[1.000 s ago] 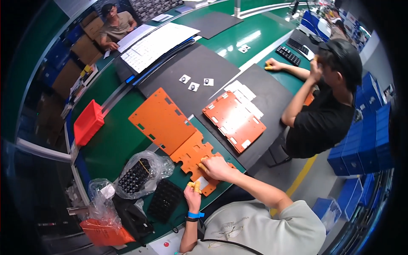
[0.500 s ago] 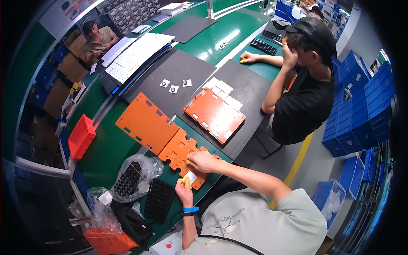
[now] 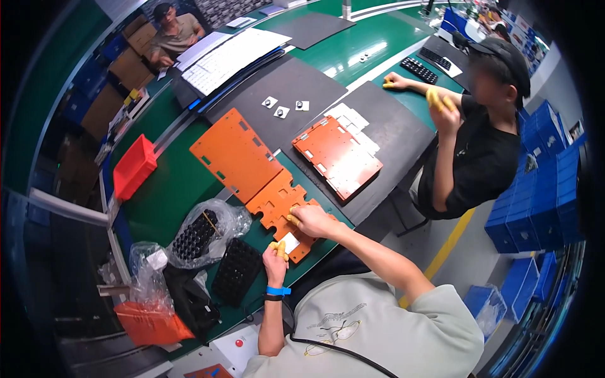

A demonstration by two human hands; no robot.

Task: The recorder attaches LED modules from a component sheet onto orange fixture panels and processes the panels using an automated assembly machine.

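My left hand (image 3: 275, 263), with yellow finger covers and a blue band at the wrist, pinches the edge of a small white square piece (image 3: 290, 242). That piece lies over the near end of an orange fixture plate (image 3: 277, 205) with notched edges and shallow recesses. My right hand (image 3: 314, 222) rests on the same plate, its covered fingertips drawn together near a recess. Whatever those fingers hold, if anything, is too small to make out. A flat orange panel (image 3: 236, 151) with slots joins the plate's far end.
Right of the plate lies a stack of orange panels (image 3: 337, 157) on a dark mat. Three small white squares with dark parts (image 3: 282, 112) sit farther back. Black trays (image 3: 237, 272), one bagged, are at left, near a red bin (image 3: 135, 167). A co-worker (image 3: 476, 138) sits at right.
The whole view has shifted, so the table appears farther right and slightly higher. My hands stay at the plate in nearly the same pose. The co-worker's raised hand has come away from the face.
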